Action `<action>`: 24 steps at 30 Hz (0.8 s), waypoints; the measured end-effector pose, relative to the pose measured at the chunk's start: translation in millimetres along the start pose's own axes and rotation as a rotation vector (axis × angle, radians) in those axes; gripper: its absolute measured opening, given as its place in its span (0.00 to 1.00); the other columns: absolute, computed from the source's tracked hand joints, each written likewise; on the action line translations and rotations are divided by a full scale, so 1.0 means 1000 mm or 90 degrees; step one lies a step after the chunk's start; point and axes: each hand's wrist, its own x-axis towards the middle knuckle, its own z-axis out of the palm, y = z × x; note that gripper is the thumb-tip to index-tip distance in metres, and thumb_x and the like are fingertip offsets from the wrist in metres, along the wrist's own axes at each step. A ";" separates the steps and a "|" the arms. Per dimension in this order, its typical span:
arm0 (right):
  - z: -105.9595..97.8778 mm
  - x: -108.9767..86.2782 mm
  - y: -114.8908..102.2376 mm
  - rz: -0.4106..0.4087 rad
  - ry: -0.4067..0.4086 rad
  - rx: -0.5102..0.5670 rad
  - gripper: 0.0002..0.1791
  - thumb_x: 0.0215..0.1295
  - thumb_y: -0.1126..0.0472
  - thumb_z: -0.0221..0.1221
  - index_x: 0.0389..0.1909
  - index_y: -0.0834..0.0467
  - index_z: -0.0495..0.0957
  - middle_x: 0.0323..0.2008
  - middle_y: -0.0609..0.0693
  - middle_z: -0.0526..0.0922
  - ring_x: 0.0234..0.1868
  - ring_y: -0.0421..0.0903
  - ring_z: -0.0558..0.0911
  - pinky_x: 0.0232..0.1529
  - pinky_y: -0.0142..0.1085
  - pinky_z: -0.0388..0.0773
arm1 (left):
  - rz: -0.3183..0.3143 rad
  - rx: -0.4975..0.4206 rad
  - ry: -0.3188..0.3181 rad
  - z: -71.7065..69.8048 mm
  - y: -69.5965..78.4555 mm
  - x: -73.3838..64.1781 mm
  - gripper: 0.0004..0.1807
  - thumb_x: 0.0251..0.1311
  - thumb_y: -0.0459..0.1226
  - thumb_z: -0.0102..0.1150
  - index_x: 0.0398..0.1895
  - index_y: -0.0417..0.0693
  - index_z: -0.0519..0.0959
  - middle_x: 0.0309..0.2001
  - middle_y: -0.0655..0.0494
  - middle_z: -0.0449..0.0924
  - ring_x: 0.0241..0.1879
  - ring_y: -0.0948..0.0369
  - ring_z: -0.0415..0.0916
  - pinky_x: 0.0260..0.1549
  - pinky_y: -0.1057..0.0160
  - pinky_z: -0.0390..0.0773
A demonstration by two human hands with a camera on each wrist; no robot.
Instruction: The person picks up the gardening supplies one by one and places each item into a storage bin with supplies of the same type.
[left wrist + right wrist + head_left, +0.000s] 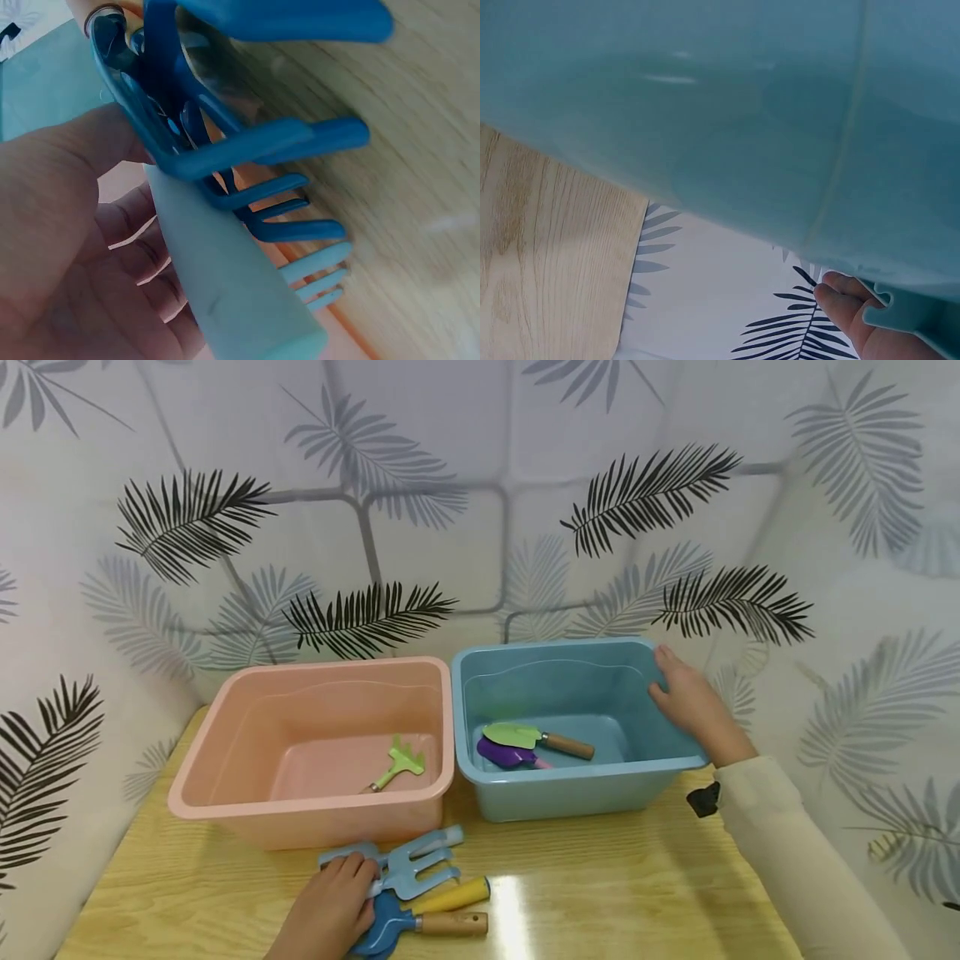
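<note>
My left hand (330, 902) is low over a pile of toy garden tools at the front of the table. It grips a light blue hand fork (412, 868); the pale handle (232, 270) runs between thumb and fingers in the left wrist view. Dark blue forks (225, 150) lie against the thumb. Out of the pile stick a wooden handle (453, 924) and a yellow handle (453, 895). My right hand (686, 697) holds the right rim of the blue basin (577, 793), fingers over its back corner. In the basin lie a green trowel (512, 735) and a purple trowel (506, 754).
A pink basin (322, 814) stands left of the blue one, their rims side by side. Inside it is a small green rake (405, 758). A leaf-patterned cloth (480, 527) hangs behind the wooden table (600, 885).
</note>
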 end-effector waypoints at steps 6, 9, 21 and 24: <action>0.001 -0.001 0.002 0.010 -0.002 0.001 0.34 0.66 0.65 0.49 0.68 0.72 0.47 0.69 0.67 0.47 0.68 0.63 0.51 0.65 0.55 0.50 | 0.014 -0.041 -0.006 0.004 -0.003 0.003 0.13 0.39 0.35 0.61 0.33 0.48 0.73 0.32 0.61 0.69 0.34 0.60 0.70 0.36 0.58 0.74; 0.001 -0.001 0.002 0.010 0.002 0.002 0.34 0.66 0.65 0.50 0.68 0.72 0.47 0.69 0.67 0.47 0.68 0.63 0.52 0.65 0.55 0.50 | 0.007 -0.063 -0.037 0.003 -0.002 0.004 0.13 0.41 0.34 0.60 0.33 0.48 0.73 0.33 0.62 0.70 0.35 0.61 0.70 0.37 0.57 0.73; -0.001 0.000 -0.001 0.005 -0.005 0.008 0.34 0.67 0.65 0.48 0.68 0.72 0.46 0.69 0.68 0.46 0.68 0.64 0.51 0.65 0.55 0.50 | -0.032 -0.132 -0.156 -0.002 -0.003 0.007 0.14 0.51 0.37 0.60 0.43 0.47 0.77 0.38 0.58 0.71 0.42 0.57 0.71 0.39 0.54 0.74; -0.001 -0.001 -0.002 0.007 -0.005 0.009 0.34 0.67 0.64 0.48 0.68 0.72 0.46 0.69 0.67 0.47 0.67 0.64 0.51 0.64 0.56 0.51 | -0.037 -0.140 -0.155 -0.006 0.000 0.008 0.12 0.52 0.37 0.62 0.41 0.47 0.77 0.38 0.59 0.72 0.40 0.58 0.70 0.38 0.55 0.74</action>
